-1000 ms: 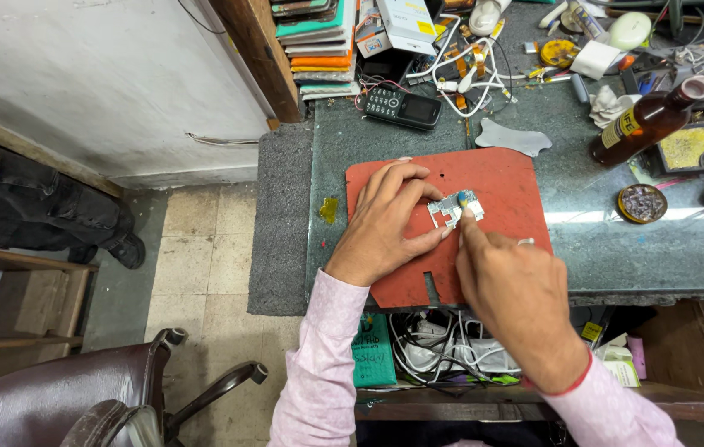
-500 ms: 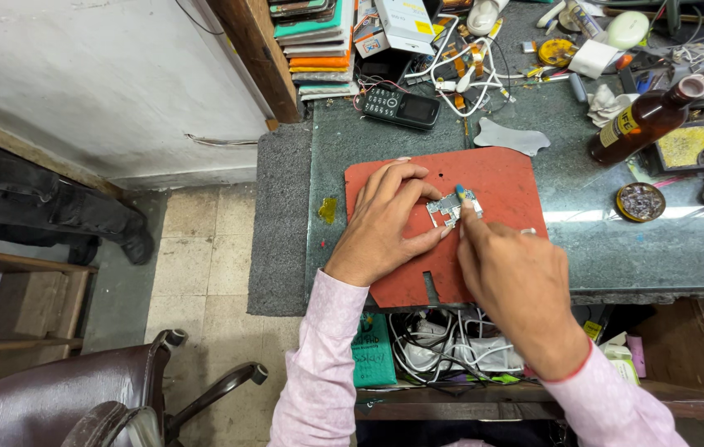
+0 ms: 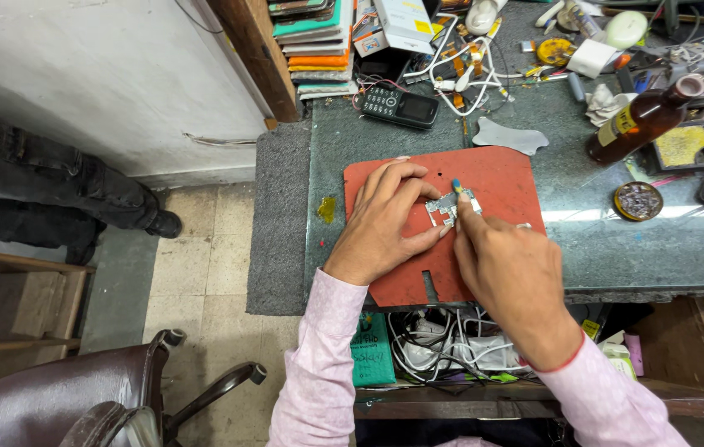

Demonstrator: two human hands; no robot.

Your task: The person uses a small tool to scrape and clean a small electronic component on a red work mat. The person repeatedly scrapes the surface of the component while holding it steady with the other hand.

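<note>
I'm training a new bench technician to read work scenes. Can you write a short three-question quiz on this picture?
1. True or false: the small circuit board lies on the red mat.
2. Which hand pins the board down with its fingertips? A) left hand B) right hand C) neither
3. Fill in: the brown bottle lies to the ______ of the mat, as the camera sees it.

Key:
1. True.
2. A; the right hand holds a thin blue-tipped tool to the board.
3. Right.
</note>
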